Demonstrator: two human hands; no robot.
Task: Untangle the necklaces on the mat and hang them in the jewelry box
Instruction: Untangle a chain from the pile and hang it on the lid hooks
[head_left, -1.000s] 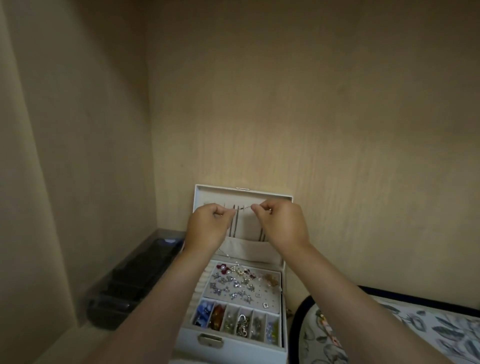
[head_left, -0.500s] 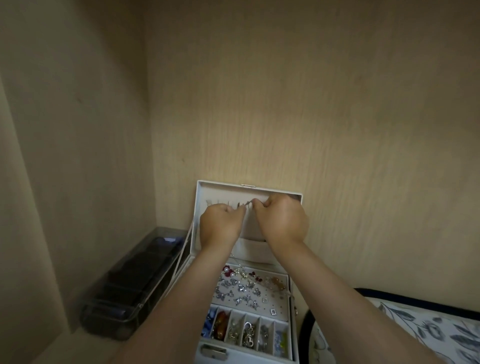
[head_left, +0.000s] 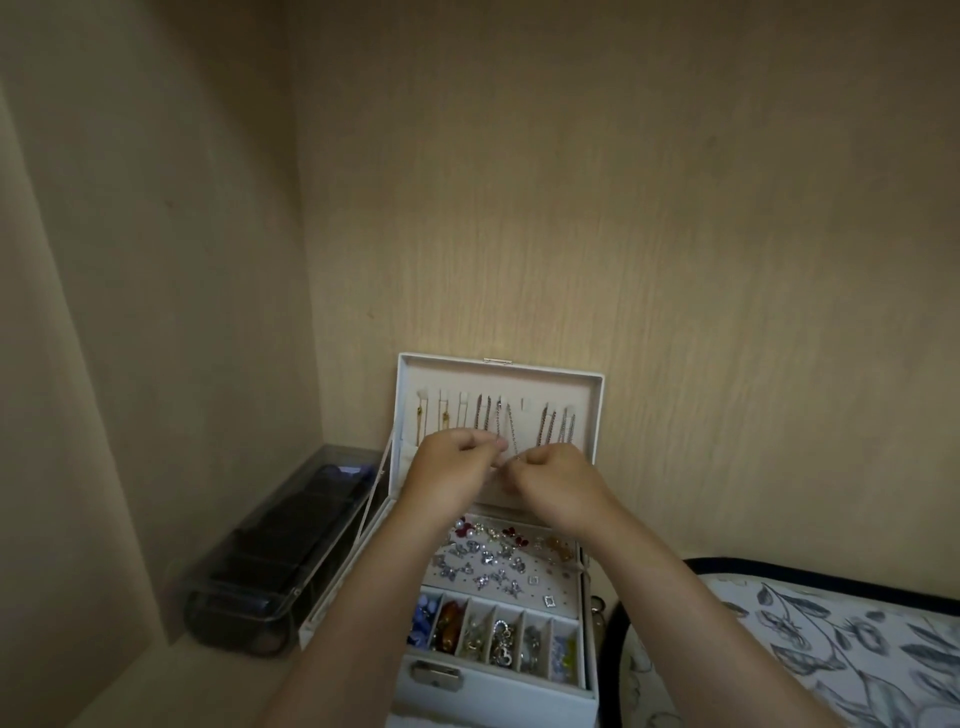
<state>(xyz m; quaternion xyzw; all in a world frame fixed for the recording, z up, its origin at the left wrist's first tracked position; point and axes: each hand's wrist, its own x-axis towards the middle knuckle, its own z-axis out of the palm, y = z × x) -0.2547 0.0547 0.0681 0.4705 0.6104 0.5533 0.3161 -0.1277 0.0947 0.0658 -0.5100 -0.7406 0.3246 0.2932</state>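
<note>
- Step in hand: hanging. The necklace (head_left: 505, 423), a thin silver chain, loops over a hook near the middle of the hook row along the top edge of the lid of the jewelry box (head_left: 498, 364). Its two strands run down the lid lining to the hands.
- Left hand (head_left: 454, 470): fingers curled, fingertips pinching the chain's lower part just left of the strands.
- Right hand (head_left: 558, 486): fingers curled, fingertips pinching the chain just below and right of the left hand's pinch. The two hands almost touch.
- Position of the task's thing: the necklace lies above and between both hands, against the lid. Other chains hang on hooks to either side, close by but apart.
- Judgement, next move: let go of the chain gently so that it drops straight, then tuck its lower end into the pocket at the lid's lower edge. The move calls for a fine pinch and little sideways pull, lest the chain slip off the hook or cross a neighbouring chain.
- The mat (head_left: 831, 629) lies at the surface's right edge, beside the box. Whether necklaces remain on it cannot be told.
</note>
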